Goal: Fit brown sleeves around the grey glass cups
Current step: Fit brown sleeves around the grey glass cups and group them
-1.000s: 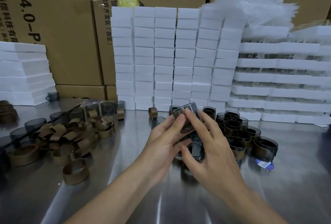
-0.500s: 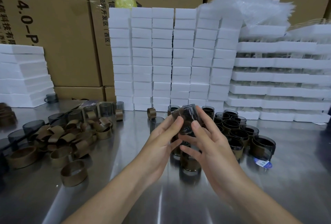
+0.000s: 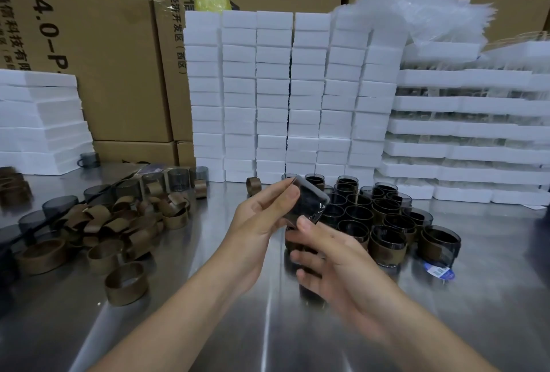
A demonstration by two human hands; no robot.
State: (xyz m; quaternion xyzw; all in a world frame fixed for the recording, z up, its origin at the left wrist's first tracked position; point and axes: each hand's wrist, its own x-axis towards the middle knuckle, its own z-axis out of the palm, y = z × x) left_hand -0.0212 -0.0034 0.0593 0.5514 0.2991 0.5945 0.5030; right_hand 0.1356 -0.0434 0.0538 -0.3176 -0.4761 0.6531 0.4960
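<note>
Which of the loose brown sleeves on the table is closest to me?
The lone brown sleeve just left of your left forearm; the others lie farther back in the pile.

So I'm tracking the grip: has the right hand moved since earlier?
Yes: the right hand has dropped toward the person, away from the white foam stack, off the top of the cup.

Bare forearms [image 3: 178, 312] run to a bare left hand [image 3: 259, 223] and bare right hand [image 3: 339, 261].
</note>
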